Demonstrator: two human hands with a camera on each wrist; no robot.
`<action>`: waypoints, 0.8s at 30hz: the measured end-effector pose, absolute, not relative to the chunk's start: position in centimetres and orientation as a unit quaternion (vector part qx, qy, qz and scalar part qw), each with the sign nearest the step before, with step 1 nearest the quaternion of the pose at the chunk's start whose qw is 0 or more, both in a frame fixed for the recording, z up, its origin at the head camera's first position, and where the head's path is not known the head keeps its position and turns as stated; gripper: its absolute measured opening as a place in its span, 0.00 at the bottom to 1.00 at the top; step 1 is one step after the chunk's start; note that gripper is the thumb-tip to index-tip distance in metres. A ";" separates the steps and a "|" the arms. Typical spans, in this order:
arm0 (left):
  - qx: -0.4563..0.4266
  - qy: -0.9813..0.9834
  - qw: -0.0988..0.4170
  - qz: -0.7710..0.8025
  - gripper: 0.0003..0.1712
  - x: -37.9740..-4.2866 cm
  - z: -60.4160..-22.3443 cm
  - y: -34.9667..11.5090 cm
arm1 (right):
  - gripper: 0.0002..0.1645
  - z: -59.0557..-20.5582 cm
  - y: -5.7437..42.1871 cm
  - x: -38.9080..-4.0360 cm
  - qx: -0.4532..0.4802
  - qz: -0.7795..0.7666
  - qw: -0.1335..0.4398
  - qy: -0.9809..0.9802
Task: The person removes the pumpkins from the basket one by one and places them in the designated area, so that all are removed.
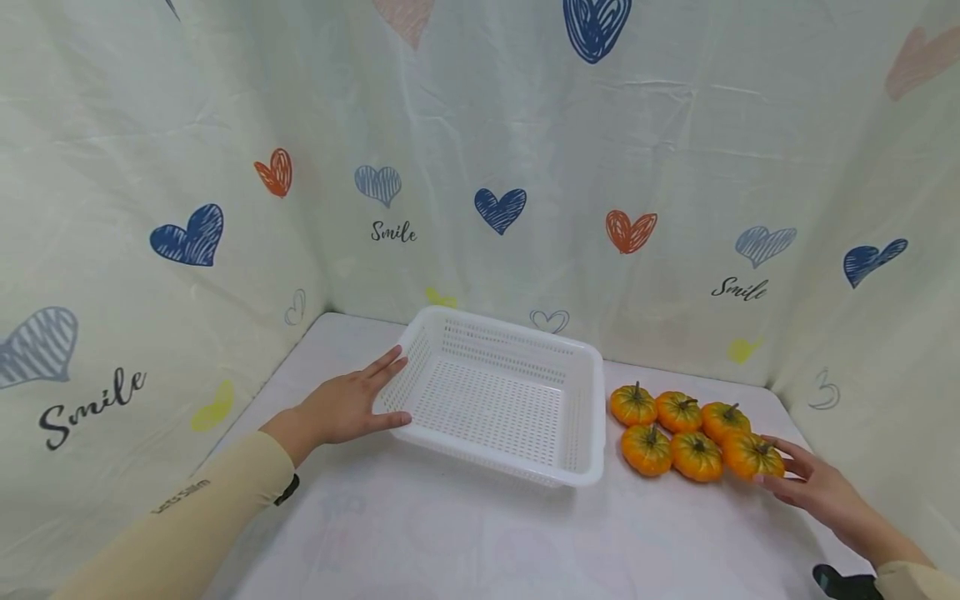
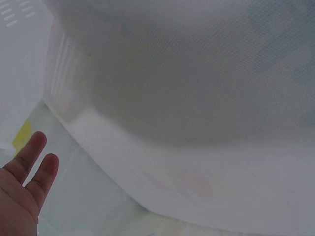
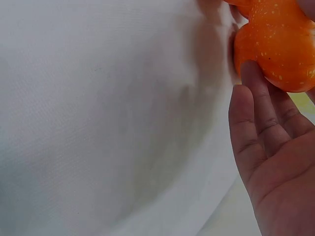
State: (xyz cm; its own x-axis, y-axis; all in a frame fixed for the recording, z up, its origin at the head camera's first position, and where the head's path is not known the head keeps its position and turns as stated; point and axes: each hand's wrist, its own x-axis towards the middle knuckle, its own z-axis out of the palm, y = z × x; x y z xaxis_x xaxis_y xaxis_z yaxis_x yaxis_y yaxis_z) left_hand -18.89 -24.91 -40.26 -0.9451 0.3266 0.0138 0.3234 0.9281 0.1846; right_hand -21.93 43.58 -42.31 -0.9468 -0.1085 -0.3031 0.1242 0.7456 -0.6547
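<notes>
A white plastic basket with perforated walls and floor sits on the table, turned slightly. My left hand rests on its left end, thumb over the near-left corner and index and middle fingers at the left rim. The other two fingers stand out straight in the left wrist view. To the basket's right, several small orange pumpkins with green-streaked tops sit in two rows. My right hand holds the nearest right-hand pumpkin by its right side, between thumb and fingers. In the right wrist view this pumpkin hides some fingertips.
A white cloth covers the table. Behind and at both sides hangs a pale curtain printed with hearts and the word "Smile". The basket's far rim comes close to the back curtain. The pumpkins sit close together beside the basket.
</notes>
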 end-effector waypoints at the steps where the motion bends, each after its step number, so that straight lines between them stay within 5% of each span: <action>1: 0.165 0.982 0.009 0.091 0.61 -18.9 -40.3 -24.9 | 0.55 -42.4 43.6 -22.0 0.009 -0.357 0.164 0.920; 24: 0.173 0.981 0.006 0.089 0.61 -19.0 -40.3 -25.0 | 0.61 -45.4 44.8 -22.7 0.044 -0.320 0.186 0.928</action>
